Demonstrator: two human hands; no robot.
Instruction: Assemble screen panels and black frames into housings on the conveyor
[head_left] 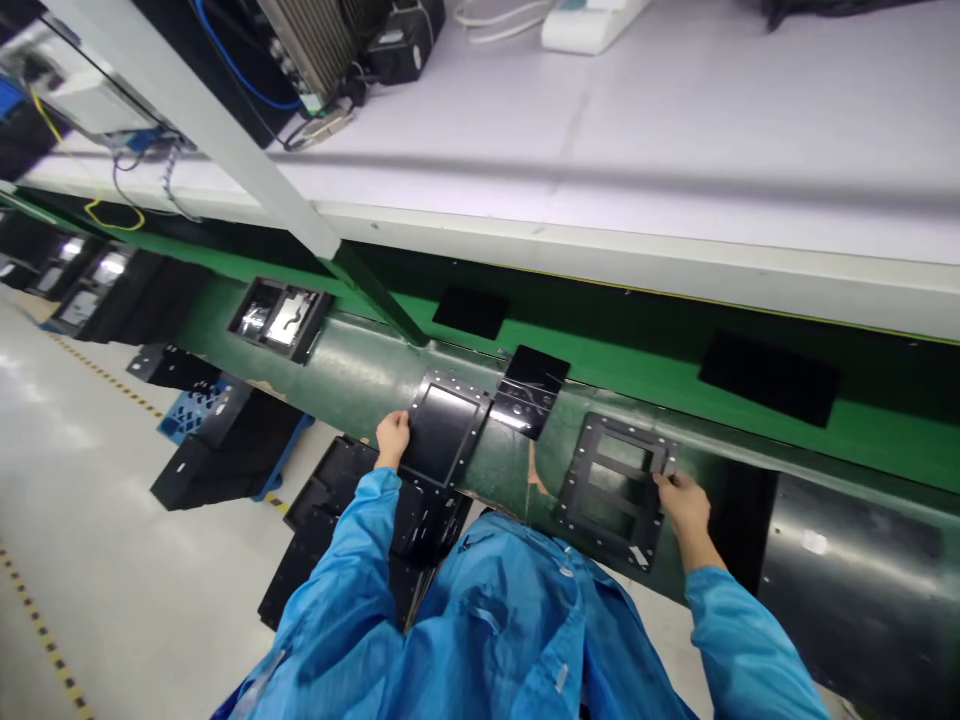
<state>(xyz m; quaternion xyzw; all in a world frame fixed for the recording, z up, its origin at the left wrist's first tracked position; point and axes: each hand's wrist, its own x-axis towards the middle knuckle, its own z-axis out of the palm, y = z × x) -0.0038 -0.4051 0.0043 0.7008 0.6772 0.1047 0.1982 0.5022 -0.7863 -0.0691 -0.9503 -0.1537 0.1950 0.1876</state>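
My left hand (392,440) is closed at the left edge of a black framed panel (444,432), which has a dark glossy middle and screw holes round its border. The panel lies flat on the green bench. To the right, my right hand (684,503) pinches at the right side of a black open frame (574,490) with several rectangular windows. A small dark piece shows by those fingertips, but I cannot make out whether it is separate from the frame. Between the two frames rests a glossy black sheet (531,390) with light streaks.
A black tray (279,318) with shiny parts sits farther left on the bench (352,360). Black panels (345,490) are stacked below its front edge. Black boxes (232,440) stand on a blue pallet. A large dark plate (847,590) lies right, and a white shelf (675,140) overhangs.
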